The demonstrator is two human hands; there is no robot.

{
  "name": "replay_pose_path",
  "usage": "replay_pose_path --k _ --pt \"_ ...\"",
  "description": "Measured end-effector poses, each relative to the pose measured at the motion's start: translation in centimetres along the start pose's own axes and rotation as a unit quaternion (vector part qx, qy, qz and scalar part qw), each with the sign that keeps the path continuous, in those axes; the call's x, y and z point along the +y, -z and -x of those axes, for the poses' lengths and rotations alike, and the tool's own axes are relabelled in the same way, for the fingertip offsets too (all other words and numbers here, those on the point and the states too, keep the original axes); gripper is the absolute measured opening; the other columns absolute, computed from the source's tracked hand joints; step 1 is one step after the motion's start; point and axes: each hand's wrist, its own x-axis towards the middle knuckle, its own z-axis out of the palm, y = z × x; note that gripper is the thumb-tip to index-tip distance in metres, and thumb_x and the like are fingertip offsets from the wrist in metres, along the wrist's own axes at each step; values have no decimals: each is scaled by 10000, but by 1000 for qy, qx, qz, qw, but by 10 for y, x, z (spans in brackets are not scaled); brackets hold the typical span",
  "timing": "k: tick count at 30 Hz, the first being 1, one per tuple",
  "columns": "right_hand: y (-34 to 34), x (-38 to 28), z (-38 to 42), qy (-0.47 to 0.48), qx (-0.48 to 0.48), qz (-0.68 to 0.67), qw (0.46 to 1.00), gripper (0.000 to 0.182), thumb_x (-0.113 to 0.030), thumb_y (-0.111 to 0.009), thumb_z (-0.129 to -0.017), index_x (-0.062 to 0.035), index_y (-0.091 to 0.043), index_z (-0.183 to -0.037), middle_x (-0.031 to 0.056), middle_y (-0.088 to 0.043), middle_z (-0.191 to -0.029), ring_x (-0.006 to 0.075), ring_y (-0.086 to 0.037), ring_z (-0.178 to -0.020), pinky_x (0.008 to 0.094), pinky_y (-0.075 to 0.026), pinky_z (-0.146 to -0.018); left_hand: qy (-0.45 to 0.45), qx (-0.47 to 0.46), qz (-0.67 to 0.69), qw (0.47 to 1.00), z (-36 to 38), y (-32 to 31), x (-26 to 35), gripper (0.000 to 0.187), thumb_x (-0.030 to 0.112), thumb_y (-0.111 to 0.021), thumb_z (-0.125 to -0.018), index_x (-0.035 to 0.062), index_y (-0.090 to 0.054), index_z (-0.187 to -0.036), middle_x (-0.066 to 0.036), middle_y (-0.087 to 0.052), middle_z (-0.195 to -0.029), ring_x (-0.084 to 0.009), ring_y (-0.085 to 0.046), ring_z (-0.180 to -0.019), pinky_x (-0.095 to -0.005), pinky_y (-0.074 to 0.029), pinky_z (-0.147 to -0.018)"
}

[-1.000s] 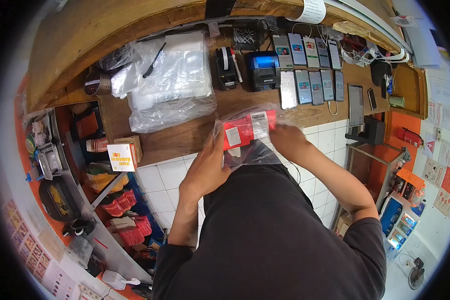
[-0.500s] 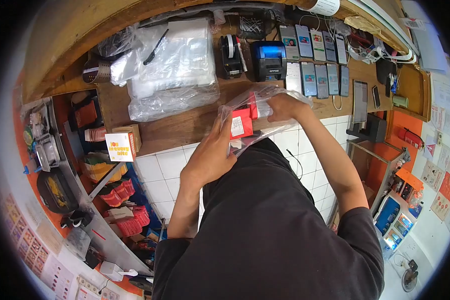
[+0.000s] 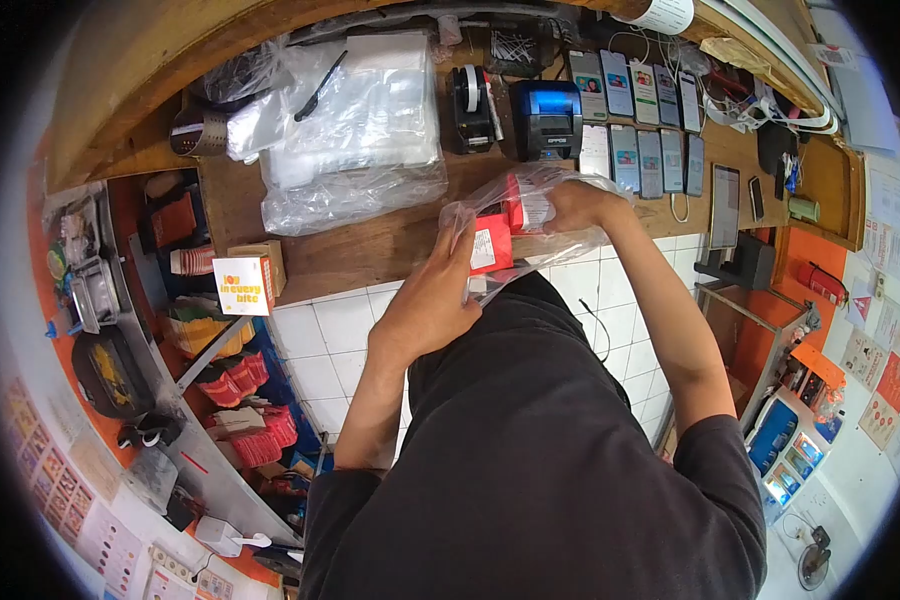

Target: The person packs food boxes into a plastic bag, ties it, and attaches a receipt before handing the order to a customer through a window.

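Observation:
A clear plastic bag (image 3: 548, 262) hangs between my hands at the table's front edge. Inside it is a red packet (image 3: 500, 250) with a white printed label. A second red packet (image 3: 516, 208), also carrying a white label, is further back in the bag. My left hand (image 3: 430, 302) is closed on the bag's left side, its fingers up along the first packet. Through the bag's film I see my right hand (image 3: 578, 208), its fingers closed against the second packet. Some of its fingertips are hidden.
On the wooden table (image 3: 360, 255) are a stack of clear bags (image 3: 365, 130), a tape dispenser (image 3: 471, 110), a blue-black printer (image 3: 548, 118) and several phones (image 3: 625, 155). A white box (image 3: 242, 287) stands at the left. Shelves (image 3: 195, 440) hold red packaging.
The view has shifted slightly. Both hands stay on the bag, and the front red packet has tilted a little, showing a dark area at its top.

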Motion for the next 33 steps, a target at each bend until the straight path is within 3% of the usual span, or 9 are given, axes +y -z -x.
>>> replay_pose_path --k 7,10,14,17,19,23,27,31,33 --pt "-11 -17 4 -99 -141 34 985 805 -344 -737 -719 33 -418 -1355 278 -593 -1199 357 -566 -1159 447 -416 -1020 11 22 43 999 4 1 -2 930 32 -649 -726 -38 -126 -1491 -301 -191 -1520 -405 -211 -1425 -405 -215 -1173" --pt "-43 -30 27 15 8 203 979 727 -278 -730 -732 -2 -452 -1344 234 -467 -1388 308 -433 -1320 529 -147 -1171 25 50 59 997 7 3 -4 931 55 -663 -746 -36 -116 -1494 -303 -195 -1519 -405 -214 -1424 -403 -219 -1171" --pt "-38 -53 36 -91 -70 49 992 674 -272 -712 -804 2 -424 -1349 215 -465 -1383 332 -445 -1305 418 -365 -1086 50 37 82 995 14 9 -4 883 93 -672 -789 -12 -153 -1496 -302 -220 -1512 -402 -224 -1422 -406 -242 -1162" --pt "27 -88 38 74 -7 -28 997 564 -202 -706 -800 38 -499 -1267 221 -583 -1203 352 -541 -1161 421 -439 -979 13 66 95 993 22 0 -17 826 119 -667 -818 18 -201 -1493 -288 -240 -1510 -406 -252 -1409 -415 -275 -1144" --pt "73 -118 8 39 -199 -210 957 400 -179 -673 -822 20 -590 -1158 197 -634 -1098 331 -576 -1092 414 -457 -937 40 63 111 991 25 3 -19 782 137 -660 -834 36 -237 -1484 -275 -255 -1507 -420 -285 -1389 -428 -303 -1126" --pt "81 -147 -119 162 110 10 981 259 -126 -596 -847 3 -637 -1068 168 -655 -1048 307 -597 -1058 420 -466 -923 66 40 159 984 28 3 -21 726 159 -645 -848 61 -279 -1467 -252 -278 -1501 -426 -326 -1359 -447 -347 -1095" --pt "50 -135 -302 244 388 144 877 286 -99 -573 -839 -39 -634 -1112 174 -643 -1100 330 -585 -1088 427 -467 -946 96 61 161 980 43 -10 -25 627 181 -625 -872 65 -352 -1425 -201 -296 -1500 -409 -408 -1305 -452 -423 -1035" --pt "94 -133 -342 159 265 149 939 333 -88 -571 -835 -63 -610 -1165 176 -625 -1157 320 -589 -1091 408 -478 -941 130 18 222 966 51 -12 -27 586 184 -612 -893 34 -370 -1405 -186 -298 -1501 -391 -421 -1304 -436 -446 -1019" --pt "134 -86 -367 137 21 -120 983 729 -351 -695 -823 -126 -392 -1446 230 -398 -1452 244 -406 -1355 287 -321 -1102 104 40 244 963 55 -17 -36 591 176 -608 -898 31 -360 -1414 -178 -316 -1490 -383 -427 -1304 -427 -450 -1017"
